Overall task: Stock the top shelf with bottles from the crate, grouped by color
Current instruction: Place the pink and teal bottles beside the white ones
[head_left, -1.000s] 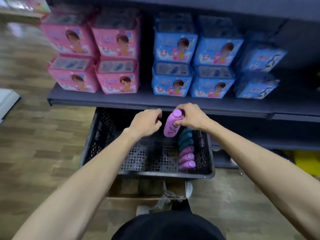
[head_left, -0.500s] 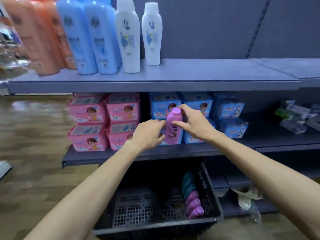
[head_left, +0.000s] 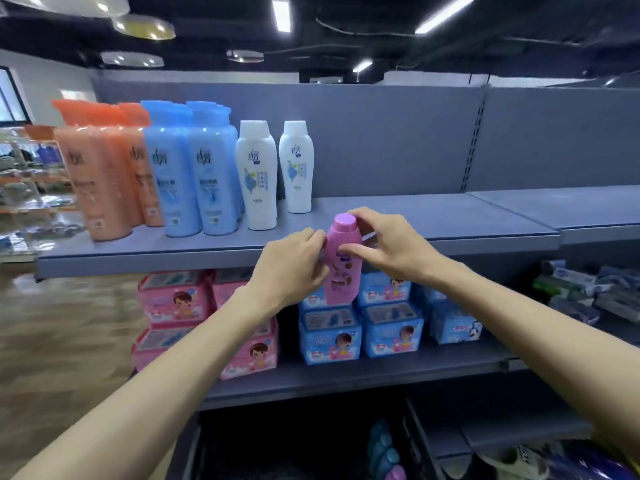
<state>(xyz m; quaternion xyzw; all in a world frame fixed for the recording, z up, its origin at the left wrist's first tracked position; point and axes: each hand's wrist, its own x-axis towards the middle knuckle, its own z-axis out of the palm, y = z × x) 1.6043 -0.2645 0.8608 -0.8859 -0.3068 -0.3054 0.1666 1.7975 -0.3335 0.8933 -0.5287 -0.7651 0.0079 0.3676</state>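
Stocking in progress, seen from the head camera. The top shelf (head_left: 433,216) already carries three colour groups standing upright from left to right: orange bottles (head_left: 97,181), blue bottles (head_left: 194,174) and two white bottles (head_left: 273,174), the groups set just beside one another. To the right of the white pair the shelf surface is bare. A pink bottle (head_left: 341,258) is held upright in the air in front of the shelf's front edge, its cap level with the shelf surface and its base not yet resting on anything. The right hand (head_left: 391,247) pinches the bottle near its cap and shoulder between thumb and curled fingers; the left hand (head_left: 294,265) grips the bottle's left side with fingers curled against it. At the bottom of the frame the crate (head_left: 415,441) shows only in part, with several teal bottles (head_left: 382,448) and at least one more pink bottle (head_left: 396,474) lying in it. By this evidence the task is judged partly done: three groups stand in place, the pink group has not begun, and the teal and remaining pink bottles are left to shelve. The bare stretch beside the white pair appears the likely place for the held bottle.
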